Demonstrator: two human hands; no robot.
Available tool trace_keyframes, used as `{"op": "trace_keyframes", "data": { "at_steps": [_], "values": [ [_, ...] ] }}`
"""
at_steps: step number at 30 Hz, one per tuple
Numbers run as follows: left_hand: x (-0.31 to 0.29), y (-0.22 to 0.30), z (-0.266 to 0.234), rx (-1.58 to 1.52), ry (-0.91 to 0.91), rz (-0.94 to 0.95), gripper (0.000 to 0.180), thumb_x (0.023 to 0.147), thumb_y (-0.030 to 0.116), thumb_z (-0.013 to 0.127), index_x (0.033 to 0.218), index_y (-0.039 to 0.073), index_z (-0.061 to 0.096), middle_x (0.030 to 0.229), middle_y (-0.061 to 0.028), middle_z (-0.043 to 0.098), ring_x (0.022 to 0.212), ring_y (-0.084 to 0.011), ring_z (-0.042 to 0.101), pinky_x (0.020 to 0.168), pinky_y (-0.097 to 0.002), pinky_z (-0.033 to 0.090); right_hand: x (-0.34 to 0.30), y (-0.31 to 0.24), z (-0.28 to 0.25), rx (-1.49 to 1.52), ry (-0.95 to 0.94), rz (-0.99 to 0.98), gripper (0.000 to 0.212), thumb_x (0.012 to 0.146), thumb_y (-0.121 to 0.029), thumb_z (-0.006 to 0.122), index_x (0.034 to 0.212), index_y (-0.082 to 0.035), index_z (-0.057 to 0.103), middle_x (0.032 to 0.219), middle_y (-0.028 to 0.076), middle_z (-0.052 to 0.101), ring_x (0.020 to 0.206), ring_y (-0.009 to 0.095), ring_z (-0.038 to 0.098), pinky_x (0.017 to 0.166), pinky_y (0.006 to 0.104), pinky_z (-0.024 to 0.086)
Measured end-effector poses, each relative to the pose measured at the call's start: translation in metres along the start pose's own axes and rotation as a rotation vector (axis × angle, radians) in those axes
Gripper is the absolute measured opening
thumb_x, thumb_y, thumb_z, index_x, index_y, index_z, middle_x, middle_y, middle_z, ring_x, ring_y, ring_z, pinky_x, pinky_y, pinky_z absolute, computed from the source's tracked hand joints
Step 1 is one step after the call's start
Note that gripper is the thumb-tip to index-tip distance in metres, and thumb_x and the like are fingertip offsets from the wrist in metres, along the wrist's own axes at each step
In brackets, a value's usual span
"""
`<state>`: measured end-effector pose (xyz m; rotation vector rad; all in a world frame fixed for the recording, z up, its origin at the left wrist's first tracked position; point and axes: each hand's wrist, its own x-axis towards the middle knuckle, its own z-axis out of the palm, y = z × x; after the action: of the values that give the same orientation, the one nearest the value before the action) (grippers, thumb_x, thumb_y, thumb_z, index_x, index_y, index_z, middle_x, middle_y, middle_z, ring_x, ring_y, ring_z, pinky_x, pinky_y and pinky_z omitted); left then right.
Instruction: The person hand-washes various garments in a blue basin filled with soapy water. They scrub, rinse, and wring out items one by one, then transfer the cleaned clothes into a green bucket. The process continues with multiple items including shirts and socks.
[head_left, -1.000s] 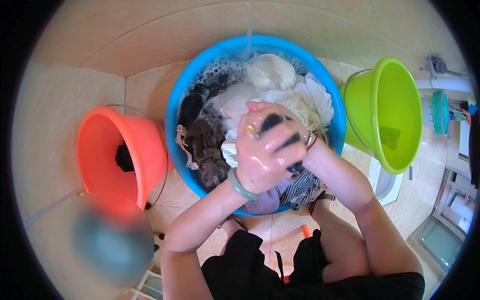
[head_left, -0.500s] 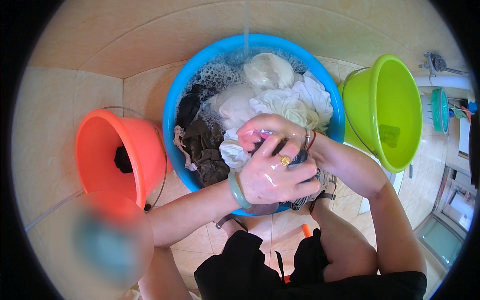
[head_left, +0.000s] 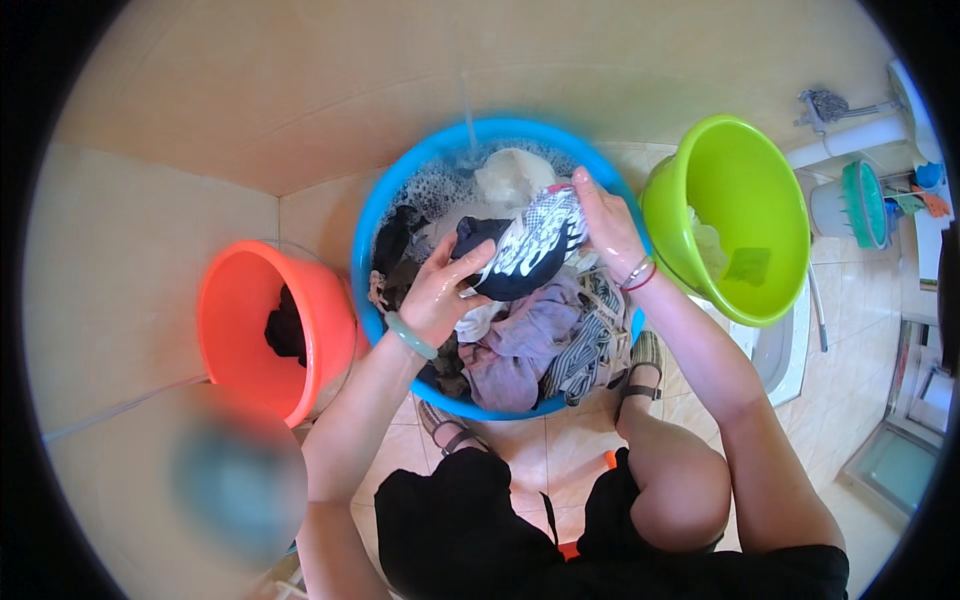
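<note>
Between my two hands is a small wet black cloth item with a white and patterned print, held up above the blue basin. My left hand, with a pale green bangle at the wrist, grips its dark left end. At the upper right end, my right hand has thumb and fingers closed on the patterned part. Beneath lie soapy water, white clothes, dark brown clothes, a purple-grey garment and a striped cloth.
An orange-red bucket with a dark cloth inside stands at the left. To the right a lime green bucket holds a pale cloth. A thin water stream falls into the basin's far side. My sandalled feet are at its near edge.
My hands have moved apart from their tight squeeze, and the black and white cloth is spread open between them. A pale cloth now shows in the green bucket.
</note>
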<state>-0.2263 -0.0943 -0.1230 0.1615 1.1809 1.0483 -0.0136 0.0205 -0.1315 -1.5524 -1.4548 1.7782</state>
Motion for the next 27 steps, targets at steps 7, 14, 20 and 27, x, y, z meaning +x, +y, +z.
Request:
{"op": "trace_keyframes", "data": {
  "at_steps": [7,14,20,27],
  "values": [
    [-0.004,0.024,0.092,-0.068,-0.128,-0.077,0.054,0.092,0.056,0.053,0.128,0.015,0.056,0.124,-0.0020,0.062,0.115,-0.0208,0.057,0.097,-0.0445,0.042,-0.077,-0.039,-0.070,0.473,-0.171,-0.116,0.042,0.093,-0.027,0.061,0.127,-0.005,0.054,0.117,0.006,0.061,0.108,0.016,0.058,0.088,0.0387,0.051],
    [-0.014,0.014,0.237,0.024,-0.357,0.126,0.038,0.086,0.021,0.068,0.119,0.005,0.056,0.110,-0.0067,0.063,0.103,-0.0187,0.061,0.090,-0.0439,0.047,-0.109,-0.028,-0.173,0.581,0.577,-0.413,0.037,0.079,0.005,0.063,0.114,-0.005,0.061,0.102,0.006,0.068,0.094,0.016,0.064,0.081,0.0285,0.051],
    [0.052,-0.034,0.286,0.102,-0.249,0.238,0.030,0.080,0.018,0.078,0.099,0.002,0.061,0.093,-0.0057,0.067,0.078,-0.0164,0.065,0.069,-0.0309,0.054,-0.093,0.025,-0.229,-0.002,0.765,-0.297,0.042,0.080,-0.015,0.066,0.119,-0.004,0.060,0.104,0.008,0.069,0.094,0.018,0.066,0.082,0.0297,0.050],
    [0.041,-0.066,0.328,0.350,-0.262,0.182,0.034,0.077,0.033,0.080,0.102,0.013,0.067,0.103,-0.0019,0.066,0.101,-0.0207,0.061,0.093,-0.0480,0.044,-0.084,0.072,-0.264,-0.242,0.670,0.105,0.050,0.073,-0.025,0.066,0.119,-0.007,0.060,0.103,0.020,0.067,0.095,0.035,0.064,0.084,0.0394,0.049]
  ]
}}
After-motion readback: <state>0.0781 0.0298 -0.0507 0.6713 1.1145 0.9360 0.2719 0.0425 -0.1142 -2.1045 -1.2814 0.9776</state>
